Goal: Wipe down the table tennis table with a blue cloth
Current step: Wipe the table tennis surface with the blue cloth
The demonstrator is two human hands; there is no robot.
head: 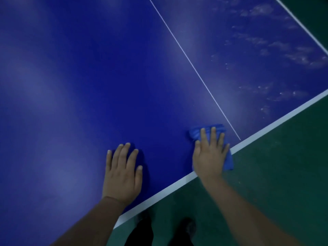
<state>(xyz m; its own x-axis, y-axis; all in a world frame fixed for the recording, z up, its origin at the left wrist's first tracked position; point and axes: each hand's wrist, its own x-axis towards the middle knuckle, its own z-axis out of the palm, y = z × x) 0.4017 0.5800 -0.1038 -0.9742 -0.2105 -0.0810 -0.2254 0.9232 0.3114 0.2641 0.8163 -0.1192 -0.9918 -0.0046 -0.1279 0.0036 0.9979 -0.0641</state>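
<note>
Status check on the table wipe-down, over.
Right hand flat, pressing folded blue cloth at near white edge. Left hand flat on blue table tennis table. Whitish smudges right of centre line. Nothing obstructing.

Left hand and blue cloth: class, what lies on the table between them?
Nothing: the head view shows only bare blue table between the left hand and the blue cloth under the right hand.

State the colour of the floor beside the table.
Dark green floor, seen in the head view, beyond the table's white edge band.
</note>
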